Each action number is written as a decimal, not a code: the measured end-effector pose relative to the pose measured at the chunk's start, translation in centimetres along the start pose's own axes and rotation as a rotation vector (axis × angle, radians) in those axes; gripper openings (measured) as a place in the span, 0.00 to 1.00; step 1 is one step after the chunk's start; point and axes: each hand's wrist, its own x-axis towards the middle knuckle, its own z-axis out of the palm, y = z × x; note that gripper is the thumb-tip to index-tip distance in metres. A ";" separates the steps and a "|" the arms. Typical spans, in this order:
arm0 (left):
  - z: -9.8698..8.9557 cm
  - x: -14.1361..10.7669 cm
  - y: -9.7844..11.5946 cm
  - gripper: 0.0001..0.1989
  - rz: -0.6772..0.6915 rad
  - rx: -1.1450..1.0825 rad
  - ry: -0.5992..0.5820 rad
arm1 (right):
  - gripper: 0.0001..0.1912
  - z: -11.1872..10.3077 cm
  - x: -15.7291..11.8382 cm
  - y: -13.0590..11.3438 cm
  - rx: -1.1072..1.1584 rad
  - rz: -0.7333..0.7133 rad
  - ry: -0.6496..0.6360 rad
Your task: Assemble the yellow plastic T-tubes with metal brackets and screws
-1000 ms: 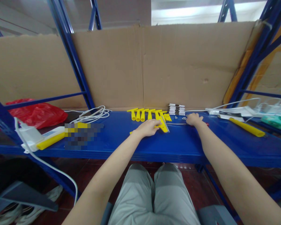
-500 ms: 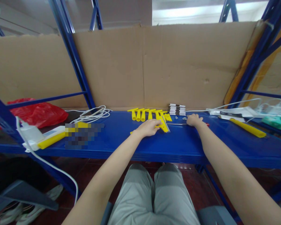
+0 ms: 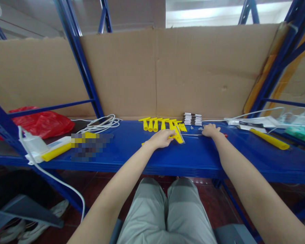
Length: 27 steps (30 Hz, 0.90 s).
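My left hand is closed round a yellow scraper, its wide bladed edge turned right, low over the blue bench. My right hand is palm down at the bench with its fingers bent, beside some small metal screws. Its fingertips are hidden, so what they pinch does not show. A screwdriver runs crosswise at that hand, with its thin shaft left and a bit of red handle showing beyond the wrist. Behind my hands stand several yellow scraper handles in a row, and smaller yellow pieces.
A stack of white-and-dark packets stands against the cardboard wall. White cable, a red bag and a yellow-handled tool lie left. Another yellow handle lies right. Blue posts frame the bench.
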 end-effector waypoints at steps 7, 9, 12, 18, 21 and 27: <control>0.2 0.1 -0.2 0.12 0.007 0.002 -0.001 | 0.26 0.1 0.0 0.1 -0.009 -0.011 0.008; 0.2 0.1 -0.2 0.12 0.007 -0.003 0.004 | 0.26 0.1 0.0 0.2 -0.006 -0.021 0.004; 0.2 0.1 -0.2 0.12 0.008 -0.017 0.007 | 0.27 0.1 0.0 0.2 0.000 -0.034 0.005; 0.1 0.0 -0.2 0.12 -0.005 -0.035 0.030 | 0.26 -0.1 -0.1 0.1 0.004 -0.024 0.031; -0.1 -0.1 0.0 0.12 -0.042 -0.026 0.044 | 0.25 -0.3 -0.2 0.0 0.026 -0.023 0.047; -0.5 -0.2 0.5 0.15 -0.125 -0.010 0.072 | 0.24 -0.5 -0.2 -0.2 0.102 -0.071 0.127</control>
